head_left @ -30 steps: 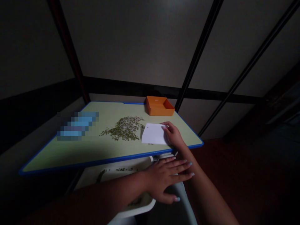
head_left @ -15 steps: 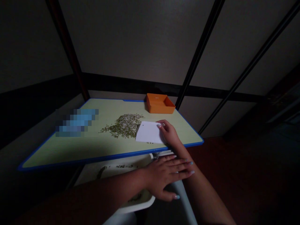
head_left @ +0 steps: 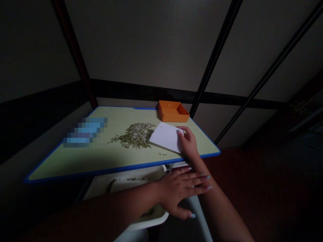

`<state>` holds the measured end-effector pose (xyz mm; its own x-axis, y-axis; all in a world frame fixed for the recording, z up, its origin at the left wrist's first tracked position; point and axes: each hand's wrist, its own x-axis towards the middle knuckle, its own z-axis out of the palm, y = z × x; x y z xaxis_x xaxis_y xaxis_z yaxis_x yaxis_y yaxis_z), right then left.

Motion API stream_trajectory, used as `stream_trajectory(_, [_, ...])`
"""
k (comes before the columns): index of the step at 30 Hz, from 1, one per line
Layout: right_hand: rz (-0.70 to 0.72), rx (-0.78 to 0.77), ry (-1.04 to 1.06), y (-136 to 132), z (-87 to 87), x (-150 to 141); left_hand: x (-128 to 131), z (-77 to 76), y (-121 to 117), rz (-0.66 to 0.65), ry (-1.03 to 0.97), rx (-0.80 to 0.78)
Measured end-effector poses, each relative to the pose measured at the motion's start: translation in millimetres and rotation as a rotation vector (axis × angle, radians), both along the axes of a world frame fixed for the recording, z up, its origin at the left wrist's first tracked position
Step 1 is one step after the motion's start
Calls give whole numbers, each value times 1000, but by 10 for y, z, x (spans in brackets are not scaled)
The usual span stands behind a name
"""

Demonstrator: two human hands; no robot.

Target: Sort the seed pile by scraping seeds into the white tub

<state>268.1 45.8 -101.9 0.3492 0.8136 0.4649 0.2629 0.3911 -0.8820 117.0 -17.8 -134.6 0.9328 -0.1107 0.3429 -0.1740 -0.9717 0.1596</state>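
Note:
My right hand (head_left: 188, 141) grips the right side of a flat white scraper (head_left: 166, 136), thumb on its near face. The scraper is tilted above the table, its left edge at the right side of a loose pile of small green beans or seeds (head_left: 136, 135). A few stray ones lie below it near the table edge. My left hand (head_left: 179, 191) is open, palm down and fingers spread, over the white tray (head_left: 153, 223) below the table. Its fingertips reach across my right forearm; whether they touch it I cannot tell.
The pale table (head_left: 75, 163) has a blue rim. An orange open box (head_left: 174, 116) stands at its back right. A blurred-out blue item (head_left: 87, 131) lies at the left. The tray below holds scattered green bits. A panelled wall (head_left: 141, 47) rises behind.
My right hand has moved slightly right and turned the scraper, so its upper left corner is now higher and the stray beans below it show. My left hand stays nearly in place, fingers spread.

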Motion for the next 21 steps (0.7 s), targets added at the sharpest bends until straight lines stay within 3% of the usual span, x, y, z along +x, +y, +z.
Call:
stream_trajectory(4, [-98,35,176,-92,-47,96,-24,22,-17,17,-14,25])
stream_trajectory(9, [-271,82,191,-434,-168,262,-19,14,-30,44,-2,55])
stream_trajectory(14, [-327,-41,189,-789,-258,240,-4,6,-32,11,22,12])
stream_trajectory(21, [-378,-64,33,-1128,31,277,22,-65,-10,-48,30,-8])
